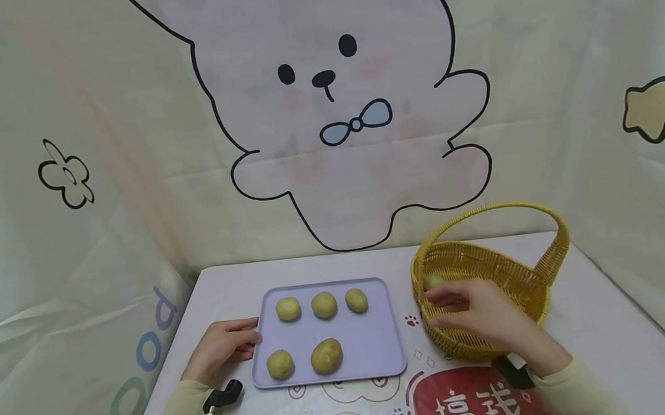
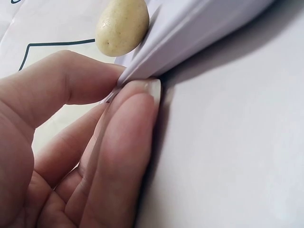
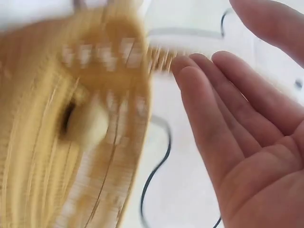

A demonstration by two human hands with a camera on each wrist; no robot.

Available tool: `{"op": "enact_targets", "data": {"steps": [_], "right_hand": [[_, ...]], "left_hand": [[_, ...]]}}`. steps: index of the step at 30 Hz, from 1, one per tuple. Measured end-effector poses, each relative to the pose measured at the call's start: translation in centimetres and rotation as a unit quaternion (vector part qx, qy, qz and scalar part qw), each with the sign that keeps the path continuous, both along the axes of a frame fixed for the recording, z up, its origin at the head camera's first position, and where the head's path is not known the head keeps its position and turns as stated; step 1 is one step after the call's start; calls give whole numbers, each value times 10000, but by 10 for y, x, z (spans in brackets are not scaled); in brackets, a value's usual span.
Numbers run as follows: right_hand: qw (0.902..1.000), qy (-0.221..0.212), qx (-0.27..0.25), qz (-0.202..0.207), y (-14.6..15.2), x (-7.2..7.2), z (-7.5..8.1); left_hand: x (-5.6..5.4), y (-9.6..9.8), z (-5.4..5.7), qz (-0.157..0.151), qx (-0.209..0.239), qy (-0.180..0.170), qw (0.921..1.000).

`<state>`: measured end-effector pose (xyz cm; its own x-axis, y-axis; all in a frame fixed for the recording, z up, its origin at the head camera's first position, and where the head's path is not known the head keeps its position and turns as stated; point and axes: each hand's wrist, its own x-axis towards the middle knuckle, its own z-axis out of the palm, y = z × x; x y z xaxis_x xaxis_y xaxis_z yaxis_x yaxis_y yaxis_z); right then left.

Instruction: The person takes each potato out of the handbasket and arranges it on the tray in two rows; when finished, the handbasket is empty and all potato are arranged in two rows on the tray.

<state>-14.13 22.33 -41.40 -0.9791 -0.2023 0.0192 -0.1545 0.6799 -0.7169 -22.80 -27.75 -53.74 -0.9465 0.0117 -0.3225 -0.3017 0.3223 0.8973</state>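
Observation:
My left hand (image 1: 221, 350) pinches the left rim of a lavender tray (image 1: 371, 349) between thumb and fingers; the left wrist view shows the rim (image 2: 137, 69) caught at the fingertips. Potatoes lie on the tray, three in the back row (image 1: 324, 305) and two in front (image 1: 326, 356). Over the yellow wicker basket (image 1: 470, 253) reaches my right hand (image 1: 487, 315), fingers fairly straight and nothing in them. One potato (image 1: 433, 281) sits inside the basket by its left wall, partly behind that hand. In the right wrist view the basket and its potato (image 3: 88, 126) are blurred.
The basket's tall handle (image 1: 496, 206) arches above it at the table's right side. A printed cloth with a red patch (image 1: 467, 401) covers the table front. Behind the table hangs a curtain with a cartoon bear (image 1: 337, 188).

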Motion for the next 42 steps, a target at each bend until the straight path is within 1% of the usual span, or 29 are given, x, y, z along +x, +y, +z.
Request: {"op": "enact_targets", "data": {"steps": [2, 5, 9, 16, 22, 27, 31, 37, 42], "right_hand": [[9999, -16, 136, -63, 18, -7, 3], [9991, -22, 411, -124, 39, -22, 3], [9976, -68, 682, -120, 57, -44, -4], [9977, -375, 570, 34, 70, -77, -23], [9972, -509, 529, 122, 72, -97, -37], [9967, -579, 530, 198, 72, -106, -45], [9963, -520, 634, 256, 72, -108, -49], [9960, -473, 702, 282, 66, -111, -52], [9956, -439, 803, 215, 64, -112, -55]], "left_hand": [[0, -1, 1, 35, 11, -32, 10000], [0, -1, 1, -8, 58, -37, 10000], [1, -1, 1, -36, 145, -36, 9999], [2, 0, 1, -4, 102, 22, 9999], [3, 1, 3, 41, 113, 31, 9999], [3, 0, 2, 69, 146, 18, 9999], [2, 0, 1, 89, 112, 14, 9999], [3, 0, 0, 133, 45, 3, 9999], [1, 0, -1, 105, 44, 0, 9999]]}}
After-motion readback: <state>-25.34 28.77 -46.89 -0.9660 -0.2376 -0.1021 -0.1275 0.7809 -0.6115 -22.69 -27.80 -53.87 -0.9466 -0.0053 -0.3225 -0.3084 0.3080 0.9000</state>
